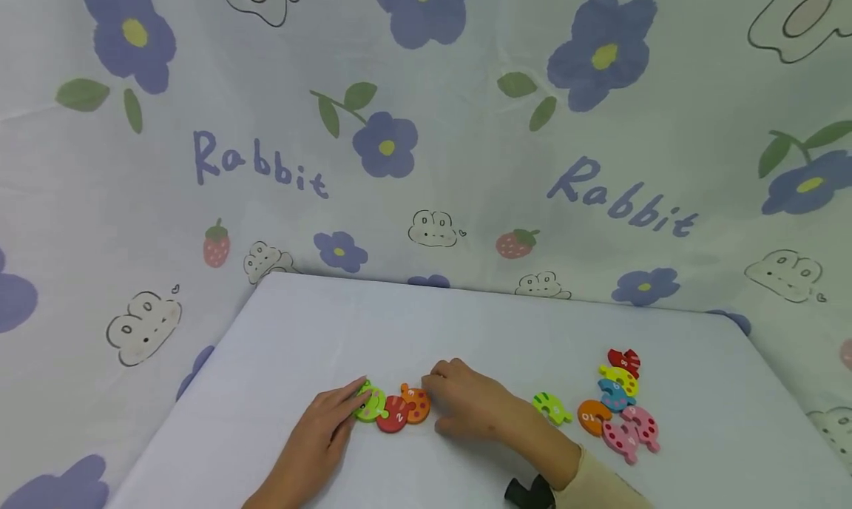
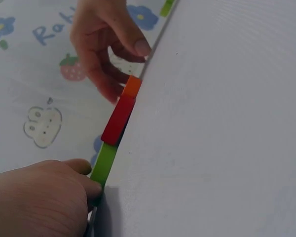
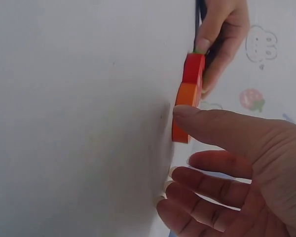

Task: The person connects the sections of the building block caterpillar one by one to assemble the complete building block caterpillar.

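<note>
Between my hands lie the green head [image 1: 374, 405], red 2 [image 1: 392, 416] and orange 3 [image 1: 416, 405]. My left hand [image 1: 322, 426] pinches the head; my right hand [image 1: 469, 403], thumb and fingers parted, is just beside the 3; its careless nudge might unseat them.

a white, flat tabletop [image 1: 466, 320] carries flat, bright puzzle pieces. near its front, left of centre, a green smiling-face piece [image 1: 375, 405], a red piece marked 2 [image 1: 393, 418] and an orange spotted piece [image 1: 419, 407] join in a row. farther right lies a green striped piece [image 1: 547, 406], apart from a cluster: orange [image 1: 589, 417], two pink [image 1: 619, 441], blue [image 1: 615, 396], yellow [image 1: 624, 381] and, farthest back, dark red [image 1: 624, 361].
</note>
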Demonstrator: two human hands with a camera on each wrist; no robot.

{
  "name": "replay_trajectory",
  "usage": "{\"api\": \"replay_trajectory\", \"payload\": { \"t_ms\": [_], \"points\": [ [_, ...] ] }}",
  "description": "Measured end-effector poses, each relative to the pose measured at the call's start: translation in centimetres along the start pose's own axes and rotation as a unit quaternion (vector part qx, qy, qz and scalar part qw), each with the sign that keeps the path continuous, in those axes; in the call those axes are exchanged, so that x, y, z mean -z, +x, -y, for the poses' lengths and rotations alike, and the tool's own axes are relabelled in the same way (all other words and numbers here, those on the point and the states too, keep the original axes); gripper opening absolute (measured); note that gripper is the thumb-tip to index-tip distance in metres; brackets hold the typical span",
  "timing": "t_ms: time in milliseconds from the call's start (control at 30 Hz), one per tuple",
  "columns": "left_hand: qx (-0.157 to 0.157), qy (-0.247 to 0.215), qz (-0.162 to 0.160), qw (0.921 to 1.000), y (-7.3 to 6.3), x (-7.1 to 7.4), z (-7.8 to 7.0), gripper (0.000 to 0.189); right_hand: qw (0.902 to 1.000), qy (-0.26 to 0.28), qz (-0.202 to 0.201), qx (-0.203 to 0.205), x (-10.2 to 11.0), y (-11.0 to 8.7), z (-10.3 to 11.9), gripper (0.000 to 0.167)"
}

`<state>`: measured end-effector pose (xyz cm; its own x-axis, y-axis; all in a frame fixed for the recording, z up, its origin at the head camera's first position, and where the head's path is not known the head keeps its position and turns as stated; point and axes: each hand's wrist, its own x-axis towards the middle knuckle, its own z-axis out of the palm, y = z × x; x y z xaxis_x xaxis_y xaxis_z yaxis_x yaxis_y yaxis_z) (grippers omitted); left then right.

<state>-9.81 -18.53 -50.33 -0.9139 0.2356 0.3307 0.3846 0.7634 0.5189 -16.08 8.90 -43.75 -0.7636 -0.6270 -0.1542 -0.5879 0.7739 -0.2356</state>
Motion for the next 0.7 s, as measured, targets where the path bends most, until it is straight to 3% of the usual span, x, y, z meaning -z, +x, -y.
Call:
{"api": "replay_trajectory", "payload": {
  "t_ms": [300,533,700],
  "points": [
    [-0.005,0.003,-0.004,1.0,0.0,-0.1,0.4,0.05,0.9997,-0.017,-0.012,-0.013,1.1,-2.1,-1.7,0.059],
    [-0.011,-0.001,-0.006,0.9999,0.0,-0.1,0.3,0.05,0.9987,-0.003,-0.045,-0.022,2.3,-5.3,-4.0,0.057],
    [-0.001,-0.002,-0.002,1.0,0.0,0.1,0.3,0.051,0.9976,0.014,-0.048,-0.047,2.6,-7.7,-5.9,0.057]
  ]
}}
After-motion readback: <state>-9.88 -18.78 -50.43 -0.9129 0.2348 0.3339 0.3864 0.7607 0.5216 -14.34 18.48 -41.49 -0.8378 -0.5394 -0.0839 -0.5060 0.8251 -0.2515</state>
